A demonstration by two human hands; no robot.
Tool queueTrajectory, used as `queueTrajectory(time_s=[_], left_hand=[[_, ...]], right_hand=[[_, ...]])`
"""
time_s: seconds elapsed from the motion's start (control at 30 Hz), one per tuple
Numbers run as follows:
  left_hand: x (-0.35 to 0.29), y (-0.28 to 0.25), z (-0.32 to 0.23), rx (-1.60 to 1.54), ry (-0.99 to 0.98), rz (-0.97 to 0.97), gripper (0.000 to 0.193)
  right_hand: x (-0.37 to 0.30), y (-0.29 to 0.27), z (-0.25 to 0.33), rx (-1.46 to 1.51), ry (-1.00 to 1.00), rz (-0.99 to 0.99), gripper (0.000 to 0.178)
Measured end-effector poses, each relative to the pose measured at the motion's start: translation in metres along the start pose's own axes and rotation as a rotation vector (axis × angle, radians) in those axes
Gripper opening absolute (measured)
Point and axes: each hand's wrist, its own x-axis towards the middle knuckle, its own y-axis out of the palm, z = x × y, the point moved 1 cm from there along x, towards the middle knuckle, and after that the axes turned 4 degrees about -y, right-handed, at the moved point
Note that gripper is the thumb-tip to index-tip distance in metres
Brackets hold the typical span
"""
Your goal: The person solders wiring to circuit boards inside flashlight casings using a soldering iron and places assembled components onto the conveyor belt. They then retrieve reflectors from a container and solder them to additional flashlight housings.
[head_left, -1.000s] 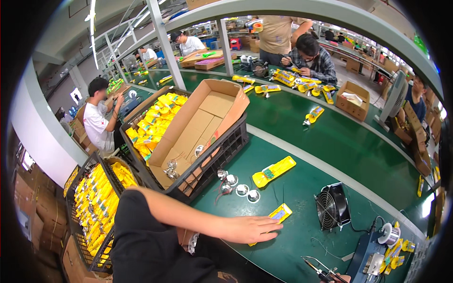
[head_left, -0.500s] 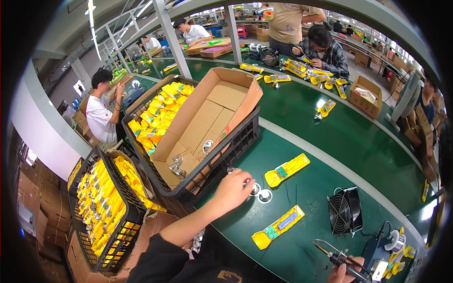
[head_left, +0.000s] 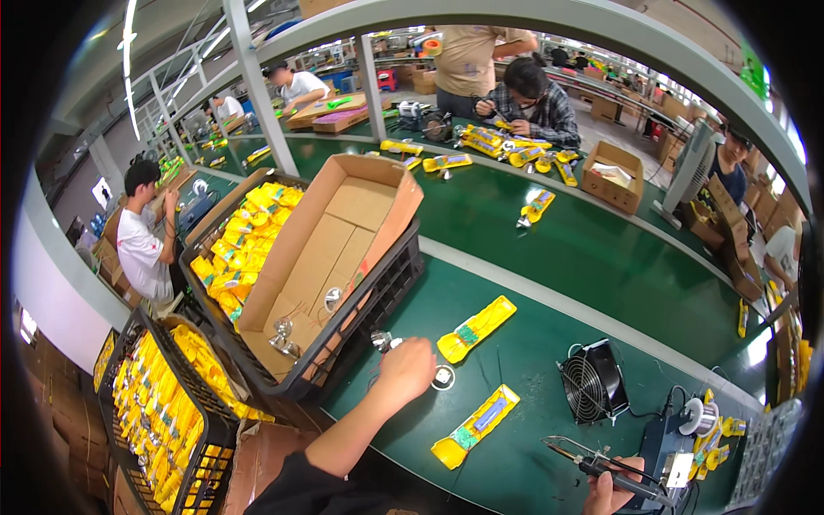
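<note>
My left hand (head_left: 408,371) is closed low over the green bench, its fingertips hidden beneath it. Shiny reflector cups (head_left: 384,341) lie just past its knuckles, and a round silver piece with a white rim (head_left: 443,378) is beside its fingers. In my right hand (head_left: 614,487) is a black soldering iron (head_left: 594,465), its metal tip pointing left above the bench. Between the hands lies a yellow flashlight housing (head_left: 477,427) with a green circuit board and a purple battery cell. Another yellow housing (head_left: 476,329) with a green board lies farther off.
A cardboard tray (head_left: 365,202) with a few reflectors rests on a black crate (head_left: 403,273) of yellow parts. Another full crate (head_left: 215,446) stands at lower left. A small fan (head_left: 594,384), a solder spool (head_left: 699,416) and a blue soldering station (head_left: 659,446) are right. Co-workers sit beyond the belt (head_left: 601,249).
My view has swung right, so the scene sits farther left. The left hand has closed more over the silver pieces by the crate. The right hand still holds the soldering iron.
</note>
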Motion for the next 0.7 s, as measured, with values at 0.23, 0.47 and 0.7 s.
queueTrajectory(time_s=[0.23,0.47,0.7], left_hand=[[-0.048,0.008,0.023,-1.114,0.126,-0.296,0.007],[-0.062,0.035,0.027,-1.423,0.039,-0.528,0.007],[-0.077,0.038,0.036,-1.488,-0.050,-0.541,0.007]], right_hand=[[0.015,0.007,0.003,0.144,0.104,-0.046,0.033],[0.025,0.027,0.008,0.161,0.100,0.061,0.035],[0.019,0.045,0.007,0.142,0.065,0.157,0.030]])
